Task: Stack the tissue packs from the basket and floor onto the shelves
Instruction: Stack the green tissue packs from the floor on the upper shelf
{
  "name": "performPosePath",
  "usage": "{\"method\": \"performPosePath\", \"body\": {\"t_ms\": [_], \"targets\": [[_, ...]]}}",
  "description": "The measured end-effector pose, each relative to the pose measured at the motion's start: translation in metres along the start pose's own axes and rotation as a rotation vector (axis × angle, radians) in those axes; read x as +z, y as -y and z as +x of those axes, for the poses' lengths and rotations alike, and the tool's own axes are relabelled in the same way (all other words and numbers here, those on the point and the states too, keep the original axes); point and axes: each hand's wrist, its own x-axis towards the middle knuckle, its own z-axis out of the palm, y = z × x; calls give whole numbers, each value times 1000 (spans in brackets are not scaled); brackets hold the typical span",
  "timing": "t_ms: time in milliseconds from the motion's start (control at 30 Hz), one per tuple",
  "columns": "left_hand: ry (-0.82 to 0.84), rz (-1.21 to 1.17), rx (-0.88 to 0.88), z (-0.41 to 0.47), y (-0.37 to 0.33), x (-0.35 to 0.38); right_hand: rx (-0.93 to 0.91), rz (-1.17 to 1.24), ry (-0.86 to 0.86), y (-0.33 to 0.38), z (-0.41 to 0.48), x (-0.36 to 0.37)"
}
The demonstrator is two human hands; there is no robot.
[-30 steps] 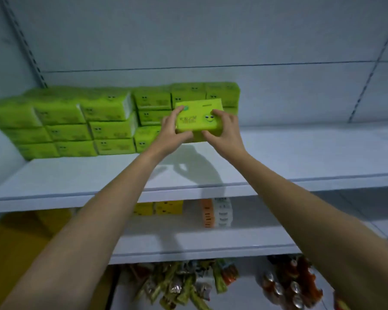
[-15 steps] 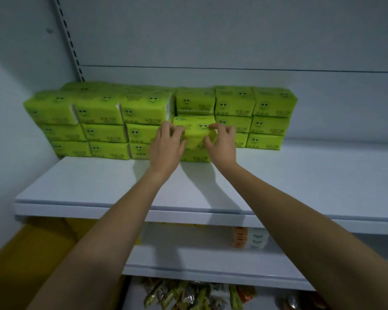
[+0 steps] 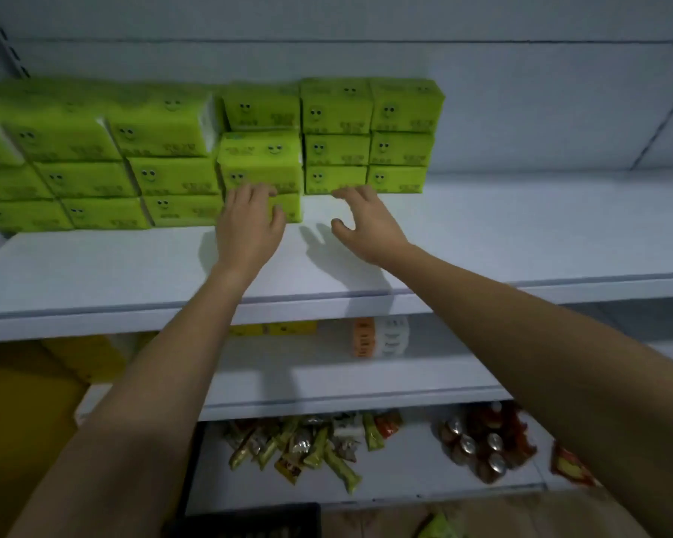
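Probably light, squashy tissue pack (image 3: 261, 170) (slick film): best gripped at both ends. Left hand (image 3: 247, 229) fingers (image 3: 251, 192) flat on it; right hand (image 3: 368, 225) spread, empty.

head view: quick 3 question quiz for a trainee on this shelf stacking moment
1. True or false: the right hand holds nothing.
2. The green tissue packs stand on: A) the upper shelf B) a cart C) a chair.
3. Which hand touches a pack?
Key: 1 true; 2 A; 3 the left hand.
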Motion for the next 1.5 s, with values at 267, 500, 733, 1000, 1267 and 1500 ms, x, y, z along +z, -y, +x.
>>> {"method": "performPosePath", "body": {"t_ms": [267,500,733,1000,1267,1500], "targets": [[255,-85,219,-61,-129,37,117,-115,-78,-95,-120,-57],[445,-276,505,-142,-316,92,357,-193,-203,-204,-288,-133],[704,-411,642,-271,-457,164,734,-186,-193,-296,-473,-161],[1183,-404,738,-424,-534,245,1197,-16,-179,-352,-638,-119],[1575,-329,750,-589,-538,383,1631,217,-273,-432,-771,4],[1790,-208,658,-790,-473,565,1766,317,-142,-549,-906,202]]}}
